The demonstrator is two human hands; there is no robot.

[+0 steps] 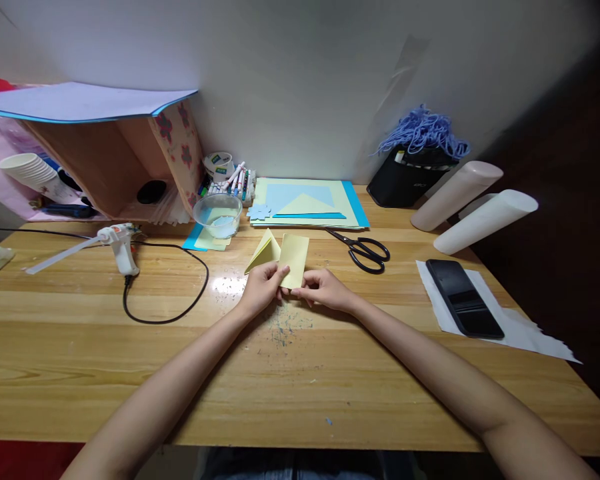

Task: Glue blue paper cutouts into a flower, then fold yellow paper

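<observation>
A small rectangle of pale yellow paper (295, 259) is held upright above the middle of the table. My left hand (263, 288) pinches its lower left side, thumb on the front. At the bottom right corner, the fingertips of my right hand (325, 289) close on the paper's edge. Just behind my left hand stands a folded yellow paper piece (264, 251) with a pointed top; whether my hand touches it I cannot tell. Black-handled scissors (365, 252) lie to the right, beyond my right hand.
A glue gun (123, 248) with its looping cord stands left. Behind are a clear bowl (218, 215), markers (235, 181) and stacked coloured paper (356, 203). On the right are a phone (464, 297), two white rolls (485, 221) and a black bin (405, 179) with blue yarn.
</observation>
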